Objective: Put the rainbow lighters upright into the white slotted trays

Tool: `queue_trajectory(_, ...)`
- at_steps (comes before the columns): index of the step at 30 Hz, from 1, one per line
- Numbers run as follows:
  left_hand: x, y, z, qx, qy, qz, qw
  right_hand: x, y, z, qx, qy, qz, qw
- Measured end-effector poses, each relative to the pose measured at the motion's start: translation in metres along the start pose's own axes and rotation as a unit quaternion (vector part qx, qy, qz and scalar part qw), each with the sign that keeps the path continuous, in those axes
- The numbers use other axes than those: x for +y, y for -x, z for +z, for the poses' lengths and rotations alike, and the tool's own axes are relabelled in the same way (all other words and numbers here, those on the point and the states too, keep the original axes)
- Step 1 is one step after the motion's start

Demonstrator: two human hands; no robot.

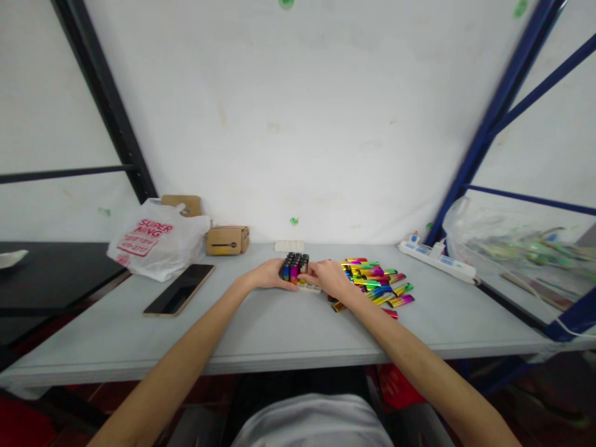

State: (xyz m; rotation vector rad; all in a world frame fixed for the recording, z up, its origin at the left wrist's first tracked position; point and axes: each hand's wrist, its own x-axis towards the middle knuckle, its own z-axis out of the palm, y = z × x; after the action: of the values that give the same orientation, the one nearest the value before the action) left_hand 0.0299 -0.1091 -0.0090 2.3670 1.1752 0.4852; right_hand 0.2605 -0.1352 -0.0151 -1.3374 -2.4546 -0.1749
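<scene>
Several upright lighters [292,268] with black tops and shiny coloured bodies stand packed together in a white tray [309,287], whose right part shows. My left hand [270,275] curls around the left side of this group, thumb along the front. From the right, my right hand [328,277] has its fingers closed at the right side of the group, on a lighter there that is mostly hidden by the fingers. A loose heap of lighters [376,282] in metallic rainbow colours lies on the table just right of my right hand, partly behind it.
Against the wall sits another white tray [289,246]. Left are a cardboard box [228,241], a plastic bag [161,239] and a phone [179,290]. A white power strip [437,261] lies at the right, by a blue metal post [479,139]. The grey table's front edge [298,361] is nearest me.
</scene>
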Motion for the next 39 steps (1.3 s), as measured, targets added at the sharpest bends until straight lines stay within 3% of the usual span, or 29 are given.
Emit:
queue_trajectory(4,0.003,0.002,-0.001,0.003,0.005,-0.008,1.0,0.019,0.001,-0.004,-0.002,-0.032,-0.004,0.999)
queue_trajectory(9,0.005,0.002,-0.001,0.001,0.009,-0.014,1.0,0.075,0.004,-0.008,0.059,-0.058,0.062,0.995)
queue_trajectory(13,0.003,0.001,-0.001,0.004,-0.003,-0.018,1.0,0.122,0.011,-0.005,-0.022,-0.021,0.092,0.995)
queue_trajectory(16,0.003,0.001,-0.002,0.001,-0.012,-0.024,1.0,0.141,0.015,-0.005,-0.088,-0.019,0.127,0.988)
queue_trajectory(20,0.004,0.001,-0.003,-0.008,-0.013,-0.026,1.0,0.144,0.016,-0.011,-0.109,-0.046,0.105,0.987)
queue_trajectory(25,0.001,0.0,-0.001,-0.002,-0.018,-0.026,0.999,0.14,0.018,-0.019,-0.079,-0.099,0.067,0.99)
queue_trajectory(30,0.0,-0.001,-0.001,-0.005,-0.014,-0.021,1.0,0.141,0.02,-0.02,-0.069,-0.113,0.084,0.988)
queue_trajectory(34,0.003,0.0,-0.001,0.003,-0.017,-0.021,1.0,0.134,0.021,-0.019,0.001,-0.131,0.106,0.986)
queue_trajectory(39,0.002,0.0,-0.001,0.003,-0.014,-0.025,1.0,0.114,0.015,-0.024,0.116,-0.254,0.123,0.952)
